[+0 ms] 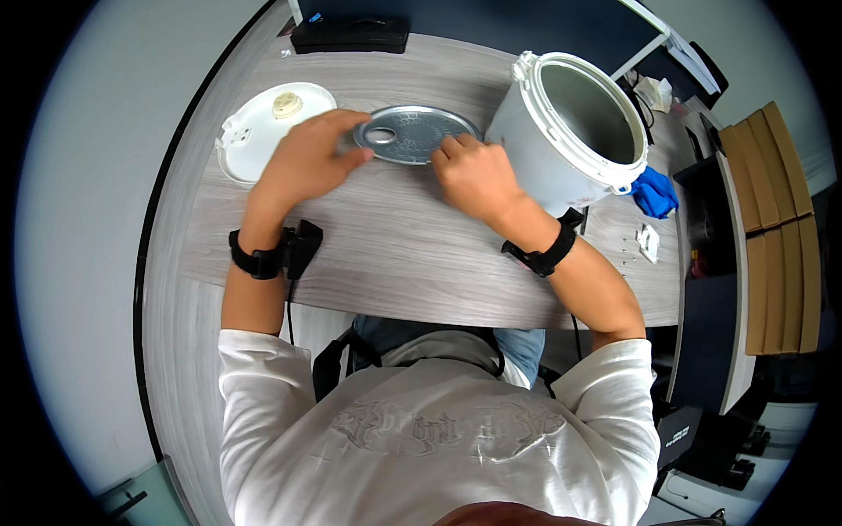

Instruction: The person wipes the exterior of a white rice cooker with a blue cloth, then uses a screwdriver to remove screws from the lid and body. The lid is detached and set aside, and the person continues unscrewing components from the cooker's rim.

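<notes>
A round grey metal lid plate [416, 140] with an oval hole near its left end is at the middle of the desk. My right hand [476, 178] has its fingers curled closed on the plate's near right edge. At the plate's left end, my left hand [314, 156] holds its thumb and fingers apart, close to the rim; whether they touch it I cannot tell. Left of that hand lies a white plastic lid [254, 140] with a cream round cap [287, 105] on it. On the right stands a white round pot-shaped appliance body [548, 145], its top uncovered.
A black case [351, 35] sits at the desk's back edge. Beyond the appliance body are a blue cloth [654, 194], a small white part [648, 244] and tiny loose bits. Brown cardboard boxes [772, 167] stand at the far right. Each wrist wears a black strap.
</notes>
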Demonstrator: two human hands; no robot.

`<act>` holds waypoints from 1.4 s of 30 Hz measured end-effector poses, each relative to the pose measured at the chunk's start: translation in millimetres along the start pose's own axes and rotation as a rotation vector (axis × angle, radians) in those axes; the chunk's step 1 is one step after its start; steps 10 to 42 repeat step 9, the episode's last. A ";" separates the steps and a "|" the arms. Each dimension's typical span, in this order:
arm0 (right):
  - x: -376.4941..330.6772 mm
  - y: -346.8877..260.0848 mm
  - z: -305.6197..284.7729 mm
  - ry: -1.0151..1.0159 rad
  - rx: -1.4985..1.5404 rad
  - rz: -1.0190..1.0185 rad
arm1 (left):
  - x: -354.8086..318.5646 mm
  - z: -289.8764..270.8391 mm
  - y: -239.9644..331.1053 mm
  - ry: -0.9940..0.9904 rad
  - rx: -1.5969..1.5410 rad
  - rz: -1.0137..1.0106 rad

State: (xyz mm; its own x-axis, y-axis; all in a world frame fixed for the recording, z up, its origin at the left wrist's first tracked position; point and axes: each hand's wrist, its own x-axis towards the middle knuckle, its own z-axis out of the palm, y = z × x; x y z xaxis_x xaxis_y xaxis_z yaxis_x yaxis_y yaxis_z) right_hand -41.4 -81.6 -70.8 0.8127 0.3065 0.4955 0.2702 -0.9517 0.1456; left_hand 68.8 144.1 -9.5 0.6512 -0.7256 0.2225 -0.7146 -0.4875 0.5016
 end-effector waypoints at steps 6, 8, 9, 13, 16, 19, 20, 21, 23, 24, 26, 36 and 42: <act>11.1 0.5 18.6 -0.088 0.000 -0.002 | 0.7 25.9 -15.8 -0.180 0.152 0.027; 14.9 1.3 28.0 -0.141 0.034 0.011 | 1.2 27.8 -11.2 -0.235 0.164 -0.005; 18.9 1.6 29.9 -0.208 0.068 0.039 | 1.0 27.8 -6.5 -0.263 0.170 -0.019; 18.9 1.6 29.9 -0.208 0.068 0.039 | 1.0 27.8 -6.5 -0.263 0.170 -0.019; 18.9 1.6 29.9 -0.208 0.068 0.039 | 1.0 27.8 -6.5 -0.263 0.170 -0.019; 18.9 1.6 29.9 -0.208 0.068 0.039 | 1.0 27.8 -6.5 -0.263 0.170 -0.019; 18.9 1.6 29.9 -0.208 0.068 0.039 | 1.0 27.8 -6.5 -0.263 0.170 -0.019; 18.9 1.6 29.9 -0.208 0.068 0.039 | 1.0 27.8 -6.5 -0.263 0.170 -0.019; 18.9 1.6 29.9 -0.208 0.068 0.039 | 1.0 27.8 -6.5 -0.263 0.170 -0.019; 18.9 1.6 29.9 -0.208 0.068 0.039 | 1.0 27.8 -6.5 -0.263 0.170 -0.019; 18.9 1.6 29.9 -0.208 0.068 0.039 | 1.0 27.8 -6.5 -0.263 0.170 -0.019; 18.9 1.6 29.9 -0.208 0.068 0.039 | 1.0 27.8 -6.5 -0.263 0.170 -0.019; 18.9 1.6 29.9 -0.208 0.068 0.039 | 1.0 27.8 -6.5 -0.263 0.170 -0.019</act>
